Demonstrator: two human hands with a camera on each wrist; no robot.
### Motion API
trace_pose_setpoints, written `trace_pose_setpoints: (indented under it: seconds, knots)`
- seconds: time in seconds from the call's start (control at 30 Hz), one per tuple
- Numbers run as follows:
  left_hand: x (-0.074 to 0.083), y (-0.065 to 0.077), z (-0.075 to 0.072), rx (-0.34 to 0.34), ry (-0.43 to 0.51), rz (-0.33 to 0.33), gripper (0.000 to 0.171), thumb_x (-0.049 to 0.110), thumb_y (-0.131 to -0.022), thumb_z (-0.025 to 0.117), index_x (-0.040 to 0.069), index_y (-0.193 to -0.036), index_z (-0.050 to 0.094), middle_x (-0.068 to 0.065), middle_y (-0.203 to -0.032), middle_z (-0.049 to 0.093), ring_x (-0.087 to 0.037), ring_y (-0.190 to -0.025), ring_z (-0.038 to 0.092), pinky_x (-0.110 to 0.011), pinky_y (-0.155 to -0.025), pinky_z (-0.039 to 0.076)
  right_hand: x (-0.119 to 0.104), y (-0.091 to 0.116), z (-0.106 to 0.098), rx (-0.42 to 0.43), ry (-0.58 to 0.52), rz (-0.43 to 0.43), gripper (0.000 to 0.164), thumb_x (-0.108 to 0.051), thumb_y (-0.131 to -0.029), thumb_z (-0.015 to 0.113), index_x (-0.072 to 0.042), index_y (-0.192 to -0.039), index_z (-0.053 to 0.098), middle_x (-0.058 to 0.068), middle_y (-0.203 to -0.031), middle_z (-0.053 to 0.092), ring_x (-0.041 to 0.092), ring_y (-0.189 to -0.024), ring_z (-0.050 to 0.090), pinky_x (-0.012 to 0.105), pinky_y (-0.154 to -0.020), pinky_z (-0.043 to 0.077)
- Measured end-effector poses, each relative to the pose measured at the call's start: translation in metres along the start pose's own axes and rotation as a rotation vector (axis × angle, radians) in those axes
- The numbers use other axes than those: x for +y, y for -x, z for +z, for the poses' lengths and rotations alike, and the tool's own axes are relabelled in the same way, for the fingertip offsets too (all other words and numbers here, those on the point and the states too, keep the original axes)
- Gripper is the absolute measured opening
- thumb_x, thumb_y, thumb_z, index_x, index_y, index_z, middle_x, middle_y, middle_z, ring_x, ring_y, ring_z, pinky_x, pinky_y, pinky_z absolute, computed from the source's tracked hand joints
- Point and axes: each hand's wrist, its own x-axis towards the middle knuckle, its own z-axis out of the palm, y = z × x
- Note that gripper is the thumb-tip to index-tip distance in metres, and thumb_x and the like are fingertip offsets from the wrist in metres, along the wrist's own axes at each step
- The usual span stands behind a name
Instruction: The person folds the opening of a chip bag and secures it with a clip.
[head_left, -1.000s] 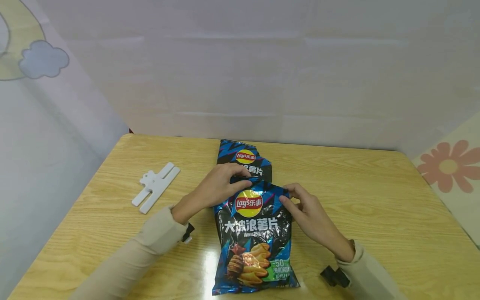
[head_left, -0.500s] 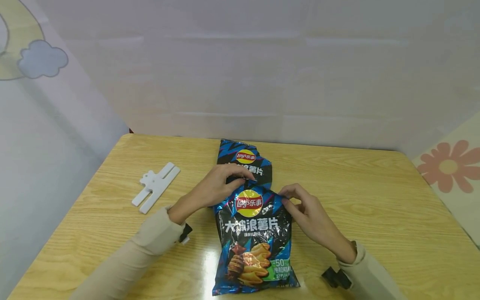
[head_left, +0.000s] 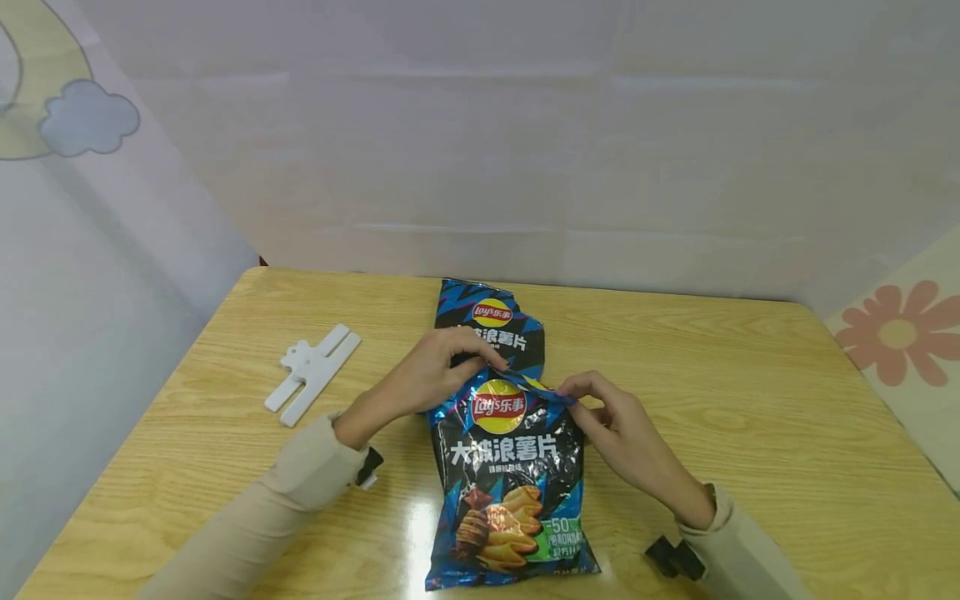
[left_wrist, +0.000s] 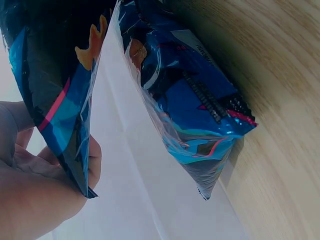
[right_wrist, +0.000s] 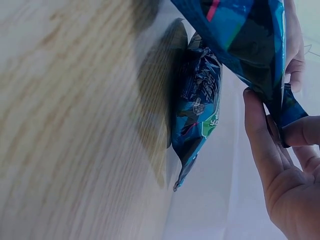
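Note:
A blue and black bag of potato chips (head_left: pixel 517 454) leans toward me at the middle of the table, and both hands hold its top edge. My left hand (head_left: pixel 431 371) pinches the top near its left side. At the top right corner, my right hand (head_left: pixel 626 429) pinches the edge between thumb and fingers. Between the hands a narrow strip of the top is folded over toward me. In the right wrist view, the thumb and fingers (right_wrist: pixel 257 135) grip the bag's corner. Behind stands a second similar chip bag (head_left: pixel 468 302), partly covered by the front bag and left hand.
To the left on the wooden table (head_left: pixel 712 350) lies a white plastic bag clip (head_left: pixel 311 375). A pale wall sheet (head_left: pixel 525 167) rises behind the table's back edge. The second bag lies on the table in the left wrist view.
The front bag's top edge, upright before, is now folded over toward me between the hands. The left fingers have come down a little with it; the clip and rear bag have not moved.

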Motion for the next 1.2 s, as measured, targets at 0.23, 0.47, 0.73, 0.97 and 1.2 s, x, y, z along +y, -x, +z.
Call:
trace_pose_setpoints:
  seconds: [0.23, 0.47, 0.73, 0.97, 1.2]
  knots:
    - [0.0006, 0.0001, -0.0003, 0.017, -0.011, 0.015, 0.023, 0.002, -0.097, 0.059, 0.013, -0.096, 0.078, 0.0, -0.1, 0.075, -0.016, -0.1, 0.065, -0.031, -0.087, 0.052, -0.0012, 0.0, 0.0003, 0.003, -0.003, 0.021, 0.019, 0.002, -0.099, 0.05, -0.004, -0.113, 0.061, 0.018, -0.114, 0.064, 0.008, -0.065, 0.063, 0.024, -0.053, 0.049]
    - [-0.0002, 0.0011, 0.001, 0.035, -0.039, -0.005, 0.023, 0.001, -0.096, 0.06, 0.013, -0.094, 0.08, 0.0, -0.096, 0.072, -0.014, -0.094, 0.063, -0.027, -0.08, 0.051, -0.0033, 0.0006, -0.0006, -0.013, -0.021, 0.067, 0.022, 0.001, -0.099, 0.049, -0.004, -0.115, 0.063, 0.019, -0.118, 0.063, 0.008, -0.066, 0.064, 0.022, -0.05, 0.047]
    - [0.0018, 0.0018, -0.0009, 0.012, -0.024, -0.005, 0.025, 0.002, -0.093, 0.057, 0.014, -0.098, 0.078, 0.0, -0.104, 0.074, -0.016, -0.103, 0.063, -0.037, -0.086, 0.051, -0.0044, 0.0, -0.0002, 0.0, -0.01, 0.072, 0.018, -0.016, -0.102, 0.057, -0.005, -0.113, 0.066, 0.016, -0.116, 0.067, 0.007, -0.067, 0.068, 0.024, -0.055, 0.051]
    - [0.0021, 0.0018, -0.002, -0.006, -0.02, -0.041, 0.027, 0.009, -0.093, 0.054, 0.017, -0.103, 0.077, 0.003, -0.111, 0.074, -0.016, -0.111, 0.061, -0.042, -0.099, 0.046, -0.0029, -0.0008, 0.0015, 0.015, 0.016, 0.053, 0.014, -0.014, -0.099, 0.061, -0.007, -0.11, 0.068, 0.013, -0.111, 0.068, 0.013, -0.052, 0.059, 0.023, -0.047, 0.041]
    - [0.004, 0.0003, -0.0006, 0.0, -0.042, -0.089, 0.027, 0.027, -0.102, 0.055, 0.012, -0.115, 0.073, -0.003, -0.119, 0.072, -0.021, -0.118, 0.062, -0.044, -0.102, 0.049, -0.0025, -0.0006, 0.0029, 0.015, 0.004, 0.044, 0.014, -0.011, -0.098, 0.062, -0.006, -0.109, 0.068, 0.014, -0.109, 0.067, 0.011, -0.05, 0.058, 0.022, -0.048, 0.044]
